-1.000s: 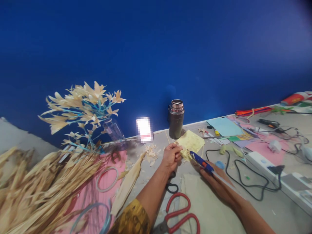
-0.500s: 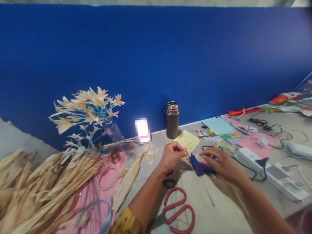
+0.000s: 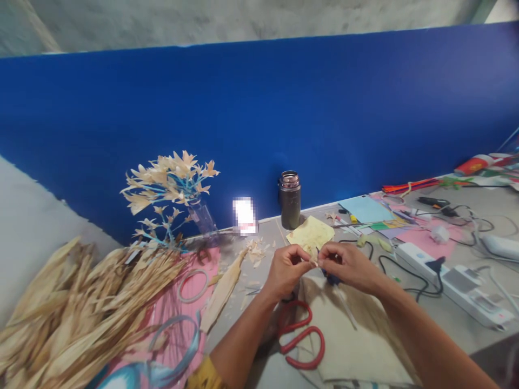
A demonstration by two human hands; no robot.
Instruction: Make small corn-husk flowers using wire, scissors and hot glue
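Observation:
My left hand (image 3: 286,269) and my right hand (image 3: 348,266) meet over the table, and their fingertips pinch one small pale husk piece (image 3: 313,260) between them. Just under my right hand lies the blue glue gun (image 3: 332,279), mostly hidden by the fingers. A yellow husk sheet (image 3: 311,234) lies flat right behind the hands. Red-handled scissors (image 3: 300,337) rest below my left wrist, beside a large beige sheet (image 3: 352,346).
A dark flask (image 3: 290,199) stands by the blue wall. A vase of husk flowers (image 3: 172,192) is to the left, over a pile of dried husks (image 3: 77,319) and pink paper. Black cables (image 3: 405,275), a white power strip (image 3: 454,281) and coloured papers lie to the right.
My right hand has left the glue gun on the table and come across to my left hand, joining it on the small husk piece. The camera has tilted up.

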